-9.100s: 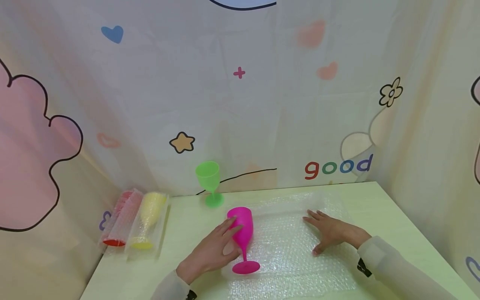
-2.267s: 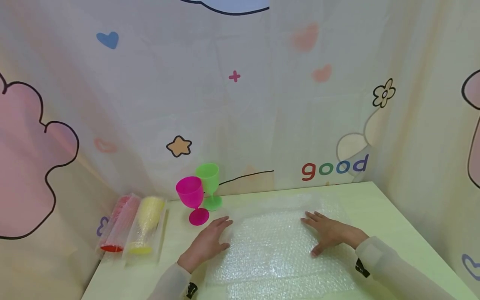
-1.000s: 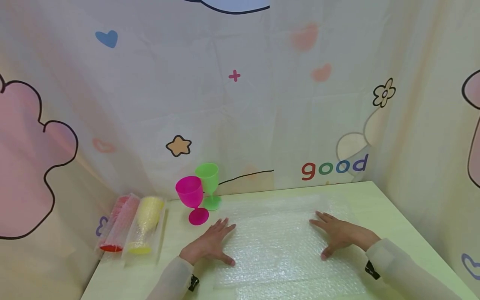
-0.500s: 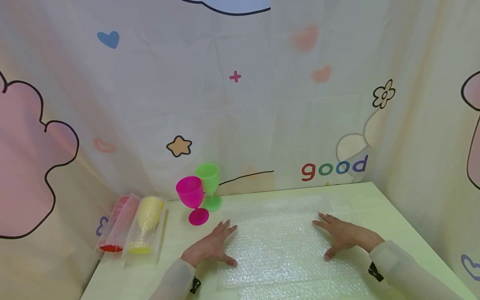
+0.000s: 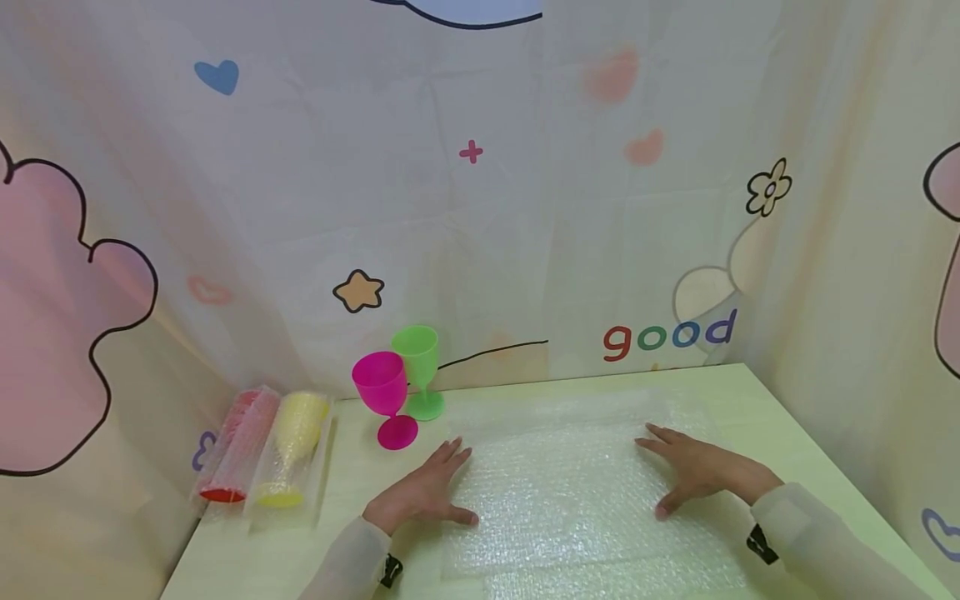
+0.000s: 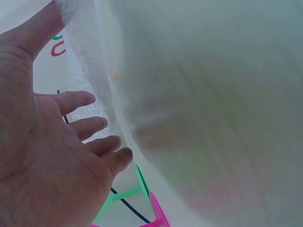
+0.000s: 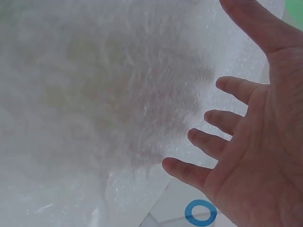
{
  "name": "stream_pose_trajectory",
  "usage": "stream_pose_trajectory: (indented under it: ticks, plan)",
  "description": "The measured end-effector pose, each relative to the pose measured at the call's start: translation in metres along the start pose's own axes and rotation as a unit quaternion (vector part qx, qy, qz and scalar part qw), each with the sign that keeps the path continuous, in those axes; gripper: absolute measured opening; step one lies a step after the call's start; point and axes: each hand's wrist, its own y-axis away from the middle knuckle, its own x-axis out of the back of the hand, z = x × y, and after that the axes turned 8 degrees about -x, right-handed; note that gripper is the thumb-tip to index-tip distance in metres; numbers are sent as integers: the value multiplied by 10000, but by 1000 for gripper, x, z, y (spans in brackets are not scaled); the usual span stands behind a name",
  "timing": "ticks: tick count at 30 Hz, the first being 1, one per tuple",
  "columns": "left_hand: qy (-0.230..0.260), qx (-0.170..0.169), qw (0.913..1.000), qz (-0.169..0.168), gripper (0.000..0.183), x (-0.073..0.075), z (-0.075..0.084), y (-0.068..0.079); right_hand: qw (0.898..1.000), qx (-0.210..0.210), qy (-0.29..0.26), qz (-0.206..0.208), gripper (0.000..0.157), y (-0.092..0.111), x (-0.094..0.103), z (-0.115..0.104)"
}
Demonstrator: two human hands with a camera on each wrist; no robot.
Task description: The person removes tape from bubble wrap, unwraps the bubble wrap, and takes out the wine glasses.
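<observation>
A sheet of clear bubble wrap (image 5: 562,492) lies spread flat over the middle of the table. At its left edge my left hand (image 5: 423,496) touches it with fingers spread. My right hand (image 5: 701,467) rests on its right part, fingers apart and fairly straight. In both wrist views the palms show bare, with the fingertips of the left hand (image 6: 52,142) and the right hand (image 7: 255,137) against the sheet. Beyond my left hand stands a magenta goblet (image 5: 381,379), overlapping a light green goblet (image 5: 418,350) behind it.
On the table's left side lie a red goblet (image 5: 243,442) and a yellow goblet (image 5: 298,429), each rolled in bubble wrap. A printed curtain (image 5: 510,233) rises at the back and both sides of the pale table (image 5: 795,467).
The magenta goblet, earlier lying on the bubble wrap under my left hand, now stands by the green one. Since then the sheet and both hands have shifted slightly right.
</observation>
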Motion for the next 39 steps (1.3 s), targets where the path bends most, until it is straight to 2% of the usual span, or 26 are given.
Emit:
stream_pose_trajectory:
  ticks: [9, 14, 23, 29, 35, 39]
  plan:
    - [61, -54, 10000, -13, 109, -1, 0, 3, 9995, 65, -5, 311, 109, 7, 0, 16]
    - [80, -53, 10000, -13, 109, -2, -1, 4, 9995, 17, -148, 290, 110, 8, -3, 21]
    - [-1, -49, 9999, 90, 109, 0, 0, 4, 9992, 131, -77, 365, 109, 9, -1, 9]
    - [-16, -68, 10000, 38, 109, -3, -4, 3, 9996, -34, -33, 281, 108, 7, -3, 4]
    - [36, -41, 10000, 25, 108, -3, -6, 3, 9986, -199, 366, 319, 105, 8, -2, 2]
    - [-170, -39, 9998, -7, 106, -3, -7, 4, 9994, -237, 185, 170, 106, 7, -2, 1]
